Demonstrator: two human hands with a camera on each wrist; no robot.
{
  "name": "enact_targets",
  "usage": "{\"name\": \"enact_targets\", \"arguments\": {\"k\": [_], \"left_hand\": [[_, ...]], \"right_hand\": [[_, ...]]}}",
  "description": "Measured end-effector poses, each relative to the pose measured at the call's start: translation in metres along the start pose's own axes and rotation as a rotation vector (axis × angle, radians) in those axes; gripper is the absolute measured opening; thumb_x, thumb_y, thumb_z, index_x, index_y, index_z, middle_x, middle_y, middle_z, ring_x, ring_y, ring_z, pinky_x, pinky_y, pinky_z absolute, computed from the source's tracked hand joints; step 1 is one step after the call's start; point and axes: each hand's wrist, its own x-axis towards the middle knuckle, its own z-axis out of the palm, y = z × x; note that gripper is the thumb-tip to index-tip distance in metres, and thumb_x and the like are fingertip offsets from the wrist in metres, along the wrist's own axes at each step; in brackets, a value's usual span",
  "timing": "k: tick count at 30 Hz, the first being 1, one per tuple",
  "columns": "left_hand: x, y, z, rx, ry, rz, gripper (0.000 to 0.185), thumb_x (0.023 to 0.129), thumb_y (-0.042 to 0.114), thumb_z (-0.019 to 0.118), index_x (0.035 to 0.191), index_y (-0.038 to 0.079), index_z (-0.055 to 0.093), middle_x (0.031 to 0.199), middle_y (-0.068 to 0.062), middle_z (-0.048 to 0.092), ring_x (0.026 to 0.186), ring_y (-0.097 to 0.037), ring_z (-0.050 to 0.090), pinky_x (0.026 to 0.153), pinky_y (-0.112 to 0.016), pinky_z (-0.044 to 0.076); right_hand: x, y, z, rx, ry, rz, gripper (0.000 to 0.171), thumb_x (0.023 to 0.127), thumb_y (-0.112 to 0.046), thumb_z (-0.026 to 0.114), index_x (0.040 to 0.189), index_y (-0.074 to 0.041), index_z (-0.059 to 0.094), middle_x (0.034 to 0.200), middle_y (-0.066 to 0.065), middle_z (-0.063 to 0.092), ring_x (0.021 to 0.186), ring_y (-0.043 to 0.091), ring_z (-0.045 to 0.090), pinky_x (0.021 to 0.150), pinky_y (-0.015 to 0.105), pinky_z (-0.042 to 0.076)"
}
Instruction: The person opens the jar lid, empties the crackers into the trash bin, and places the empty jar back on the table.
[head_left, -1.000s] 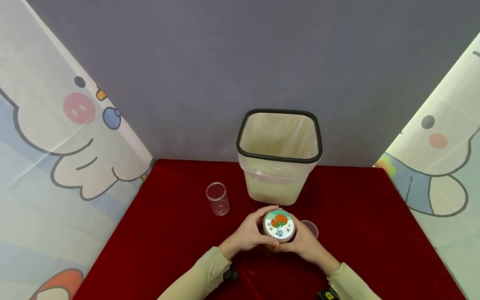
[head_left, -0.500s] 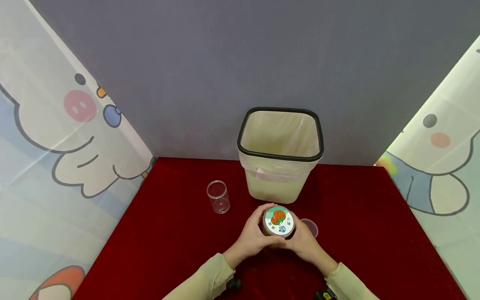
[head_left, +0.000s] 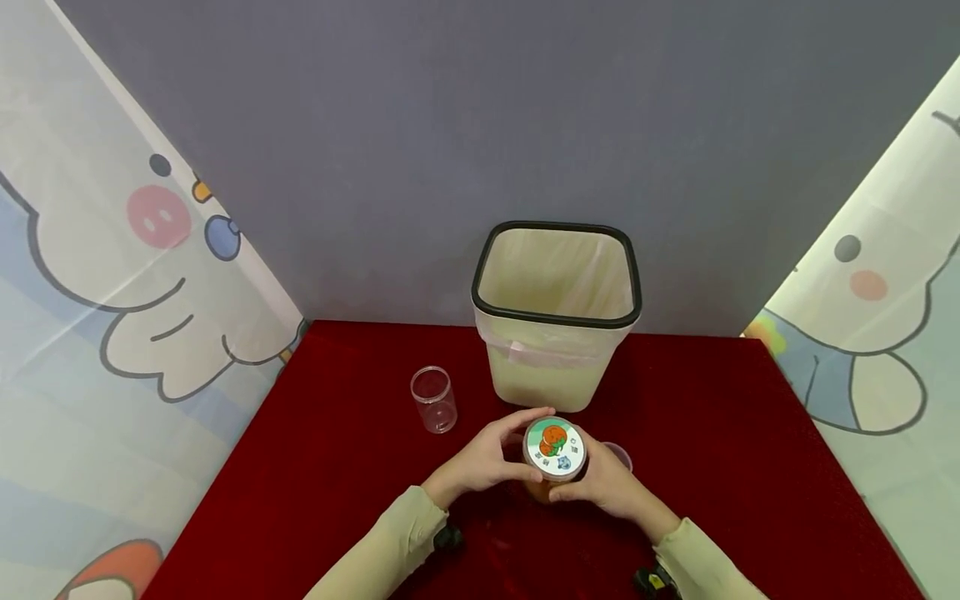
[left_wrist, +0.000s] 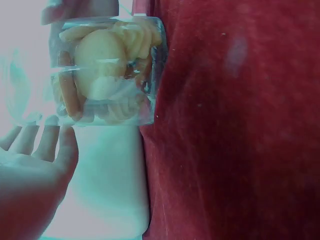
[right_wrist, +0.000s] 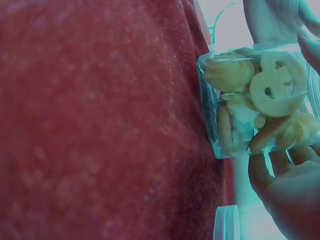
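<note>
A clear plastic jar of cookies (left_wrist: 102,70) stands upright between both hands, its round lid (head_left: 555,447) printed with orange fruit on green and white. My left hand (head_left: 480,460) reaches round the lid from the left, thumb and fingertips at its edge, with a gap between palm and jar. On the other side, my right hand (head_left: 611,483) grips the jar body, its thumb below the lid; in the right wrist view its fingers (right_wrist: 262,172) press the clear wall. Cookies of several shapes show through, one a round cookie with holes (right_wrist: 277,90).
Behind the jar stands a cream bin (head_left: 551,375) with a black rim and a liner. Left of it is an uncapped clear jar (head_left: 435,402). A round clear lid (head_left: 619,456) lies beside the right hand. Dark red cloth (head_left: 337,467) covers the table up to a grey wall.
The label on the lid has turned slightly counterclockwise. My left thumb, which overlapped the right thumb half a second ago, has drawn back to the left. The right hand still holds the jar.
</note>
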Motion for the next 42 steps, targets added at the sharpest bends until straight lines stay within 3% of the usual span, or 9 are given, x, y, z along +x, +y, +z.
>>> {"name": "enact_targets", "arguments": {"k": [7,14,19,29,36,42], "left_hand": [[-0.001,-0.003,0.003,-0.017,0.012,0.003,0.080,0.085,0.008,0.080,0.153,0.012,0.038,0.154,-0.007,0.042,0.133,-0.019,0.047,0.104,-0.037,0.043],[-0.003,-0.009,0.008,-0.019,0.066,-0.007,0.078,0.086,0.027,0.081,0.152,0.015,0.041,0.151,-0.001,0.046,0.132,-0.018,0.048,0.105,-0.037,0.042],[-0.003,-0.007,0.009,-0.020,0.075,-0.028,0.079,0.085,0.032,0.082,0.152,0.017,0.042,0.151,0.002,0.045,0.131,-0.018,0.048,0.105,-0.037,0.042],[-0.001,-0.001,0.015,-0.009,0.082,-0.105,0.086,0.082,0.017,0.085,0.153,0.008,0.037,0.148,0.005,0.047,0.122,-0.015,0.054,0.104,-0.033,0.042],[-0.001,0.001,0.019,-0.012,0.125,-0.137,0.087,0.079,0.017,0.087,0.152,0.012,0.041,0.143,0.007,0.052,0.116,-0.014,0.057,0.102,-0.032,0.043],[-0.001,0.001,0.024,-0.015,0.175,-0.146,0.087,0.075,0.010,0.089,0.150,0.016,0.044,0.137,0.008,0.056,0.120,-0.013,0.055,0.104,-0.032,0.041]], "right_hand": [[-0.001,0.002,0.000,0.051,-0.025,-0.027,0.099,0.075,-0.017,0.090,0.155,-0.015,0.032,0.144,0.003,0.051,0.130,0.017,0.049,0.104,0.021,0.037],[0.000,0.001,0.001,0.050,-0.010,-0.042,0.099,0.073,-0.017,0.091,0.154,-0.012,0.033,0.143,0.003,0.052,0.129,0.017,0.049,0.104,0.021,0.037],[0.000,-0.001,0.001,0.047,-0.012,-0.036,0.099,0.074,-0.018,0.091,0.154,-0.012,0.033,0.143,0.003,0.053,0.128,0.016,0.050,0.103,0.021,0.038],[-0.002,-0.001,0.000,0.036,0.000,-0.018,0.097,0.073,-0.019,0.091,0.153,-0.016,0.035,0.140,0.001,0.053,0.127,0.016,0.051,0.103,0.022,0.038],[-0.002,-0.001,0.001,0.009,0.013,-0.003,0.096,0.072,-0.023,0.092,0.150,-0.017,0.038,0.136,0.000,0.056,0.123,0.017,0.053,0.101,0.023,0.041],[-0.002,-0.002,0.001,0.018,0.014,-0.012,0.094,0.071,-0.021,0.092,0.149,-0.018,0.040,0.135,0.000,0.056,0.122,0.017,0.054,0.100,0.024,0.042]]}}
